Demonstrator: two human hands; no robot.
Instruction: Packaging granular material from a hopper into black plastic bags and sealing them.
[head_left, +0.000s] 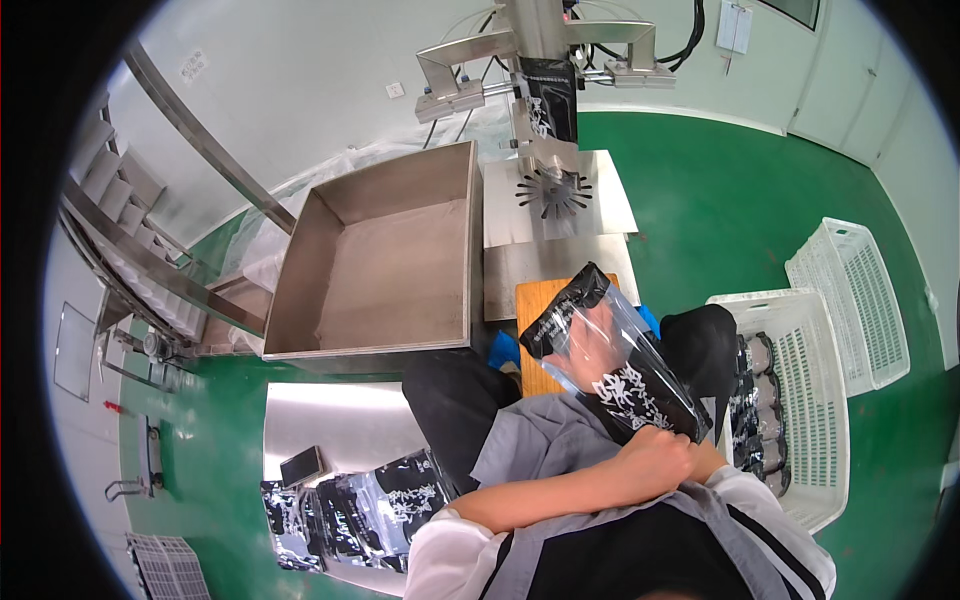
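Observation:
A black plastic pouch (637, 375) with a clear window and white lettering slants across my lap. My left hand (660, 456) is closed on its near end, with the left forearm crossing in front of my body. The right forearm passes behind that fist. Through the clear window shows my right hand (592, 346), fingers stretched toward the far end; I cannot tell whether it is inside the pouch or beneath it. More flat pouches (375, 510) lie overlapped on a metal surface (337, 420) at my left.
Ahead stands a metal filling machine (536, 34) with another pouch (551, 97) at its spout. A deep metal tray (405, 277) is front left. To the right, a white crate (821, 420) holds several filled packs (761, 405), beside another crate (874, 307). A phone (301, 466) lies left.

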